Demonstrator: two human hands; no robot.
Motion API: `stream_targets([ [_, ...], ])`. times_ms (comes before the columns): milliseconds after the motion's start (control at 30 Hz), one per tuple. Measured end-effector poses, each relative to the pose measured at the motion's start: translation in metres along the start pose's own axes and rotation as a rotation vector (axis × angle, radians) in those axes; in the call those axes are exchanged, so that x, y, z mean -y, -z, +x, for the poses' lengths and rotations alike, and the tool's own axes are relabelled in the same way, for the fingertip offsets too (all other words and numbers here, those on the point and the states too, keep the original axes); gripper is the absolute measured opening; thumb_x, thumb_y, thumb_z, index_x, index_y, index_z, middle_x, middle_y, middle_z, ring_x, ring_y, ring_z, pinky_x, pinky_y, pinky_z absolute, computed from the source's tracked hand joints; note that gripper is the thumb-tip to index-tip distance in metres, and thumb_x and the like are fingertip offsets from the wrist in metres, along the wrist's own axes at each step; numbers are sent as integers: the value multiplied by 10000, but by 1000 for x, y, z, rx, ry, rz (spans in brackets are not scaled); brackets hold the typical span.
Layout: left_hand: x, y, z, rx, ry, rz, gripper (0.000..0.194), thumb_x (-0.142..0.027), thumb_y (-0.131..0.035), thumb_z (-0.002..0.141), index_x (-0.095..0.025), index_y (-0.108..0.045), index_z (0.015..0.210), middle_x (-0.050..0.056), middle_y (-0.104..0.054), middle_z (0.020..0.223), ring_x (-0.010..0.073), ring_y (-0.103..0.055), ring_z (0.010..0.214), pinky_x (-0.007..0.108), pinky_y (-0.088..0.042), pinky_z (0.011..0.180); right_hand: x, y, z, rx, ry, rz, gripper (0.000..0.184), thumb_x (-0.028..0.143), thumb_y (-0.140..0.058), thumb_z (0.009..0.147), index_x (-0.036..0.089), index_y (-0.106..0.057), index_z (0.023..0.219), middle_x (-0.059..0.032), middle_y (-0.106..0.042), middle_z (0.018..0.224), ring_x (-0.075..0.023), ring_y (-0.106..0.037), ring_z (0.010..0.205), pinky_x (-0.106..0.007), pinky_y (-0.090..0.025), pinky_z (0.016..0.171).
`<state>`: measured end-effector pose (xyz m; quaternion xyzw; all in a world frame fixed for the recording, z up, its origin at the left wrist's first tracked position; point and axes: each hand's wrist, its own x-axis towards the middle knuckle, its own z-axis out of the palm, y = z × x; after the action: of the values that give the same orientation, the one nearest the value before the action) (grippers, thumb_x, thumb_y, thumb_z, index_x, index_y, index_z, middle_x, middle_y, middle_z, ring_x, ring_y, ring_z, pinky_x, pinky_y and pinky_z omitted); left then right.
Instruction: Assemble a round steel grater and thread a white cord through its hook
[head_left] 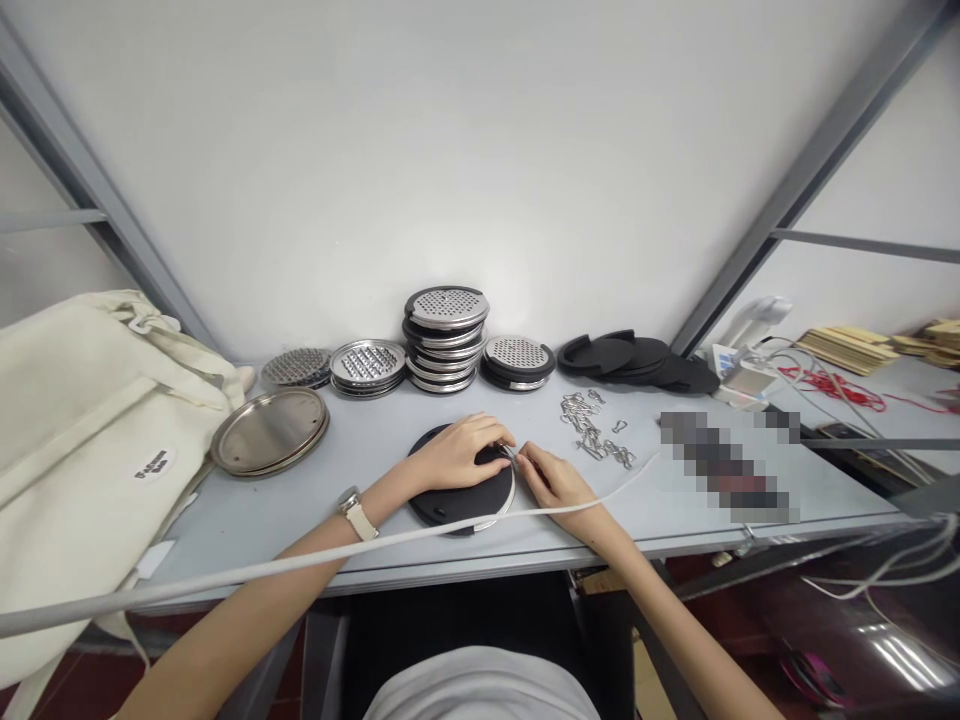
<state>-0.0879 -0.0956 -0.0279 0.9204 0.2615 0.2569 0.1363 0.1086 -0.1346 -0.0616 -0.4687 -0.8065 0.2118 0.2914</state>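
A round black disc [466, 503] with a pale metal edge showing at its right lies on the table in front of me. My left hand [461, 450], with a watch on its wrist, rests over this disc, its thumb and fingers pinched at a small metal clip [511, 453]. From the right, my right hand [553, 476] has its fingertips closed on the same clip, at the disc's right rim. Fingers partly hide the clip. Several similar loose metal clips [589, 425] lie to the right, beyond my right hand.
Along the wall stand a tall stack of grater discs [448, 340], lower grater stacks [367, 365] and black discs [622, 355]. Plain metal plates [270, 432] lie left, beside a cream bag [97, 440]. A white cable [300, 555] crosses in front of my forearms.
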Motion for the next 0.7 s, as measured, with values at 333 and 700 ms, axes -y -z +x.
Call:
stream_targets([
  [333,2,-1,0,-2,-16,-2,160,-219,-554,827,-174,-564,979,40,-603,922,173,-533,906,308,-408,866,-4,-2,0,-2,8,16,232,335,-303,952,211,-402,782,14,-486,673,-132,-464,601,-245,-364,583],
  [700,0,0,1,15,-22,-46,118,-219,-542,845,-169,-580,945,32,-605,868,159,-534,851,287,-411,812,-1,0,0,5,-4,47,225,317,-314,946,210,-392,764,25,-458,654,-126,-434,589,-239,-338,571],
])
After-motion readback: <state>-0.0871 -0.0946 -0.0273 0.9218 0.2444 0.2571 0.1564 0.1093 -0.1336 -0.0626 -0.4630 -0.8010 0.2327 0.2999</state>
